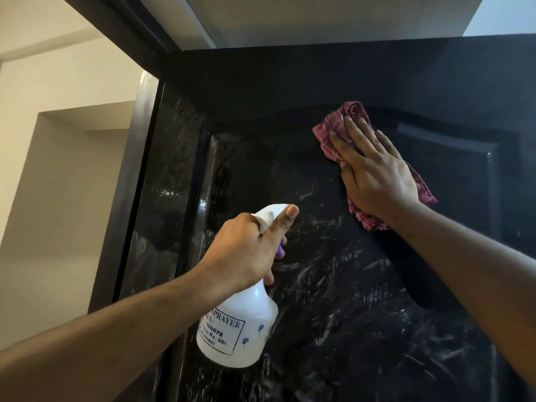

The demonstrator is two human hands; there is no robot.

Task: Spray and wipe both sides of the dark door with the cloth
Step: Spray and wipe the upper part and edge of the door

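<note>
The dark glossy door (319,82) fills the view, its panel streaked with wet smears lower down. My right hand (377,172) presses a red checked cloth (327,134) flat against the upper panel, fingers straight and spread. My left hand (246,250) grips the neck of a white spray bottle (235,329), thumb lying along the spray head, which points at the door. The bottle hangs just in front of the door's left part, below and left of the cloth.
The door's left edge (150,184) stands beside a cream wall (58,198) with a recessed niche. A dark frame (130,33) runs diagonally above. A white ceiling beam (319,15) sits over the door top.
</note>
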